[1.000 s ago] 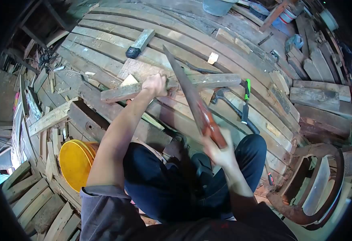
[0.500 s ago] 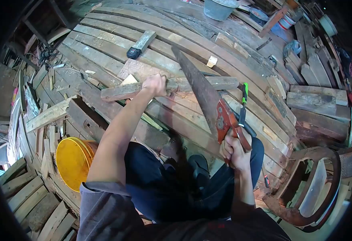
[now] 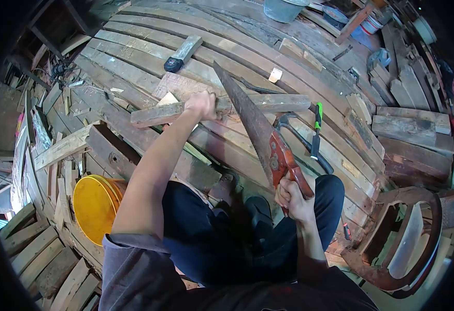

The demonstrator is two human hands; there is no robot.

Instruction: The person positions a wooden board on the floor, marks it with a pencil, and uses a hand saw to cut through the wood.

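My left hand (image 3: 201, 105) is wrapped round a rough wooden beam (image 3: 276, 102) that lies crosswise in front of me, holding it left of its middle. In my right hand (image 3: 292, 195) is the red handle of a handsaw (image 3: 255, 122). The saw's dark blade slants up and to the left and overlaps the beam just right of my left hand. A flat board with pencil-like marks (image 3: 178, 87) lies behind the beam. Right of the saw are a hammer (image 3: 310, 147) and a chisel with a green and black handle (image 3: 318, 116).
A slatted wooden platform (image 3: 133, 54) spreads ahead, bearing a block with a black end (image 3: 183, 53) and a small pale wood offcut (image 3: 275, 75). A yellow bucket (image 3: 95, 210) stands at my left. Stacked timber (image 3: 413, 150) and a curved wooden frame (image 3: 393, 282) are on the right.
The saw and my right hand have shifted left and slightly down toward me, uncovering more of the hammer. My left hand keeps its hold on the beam.
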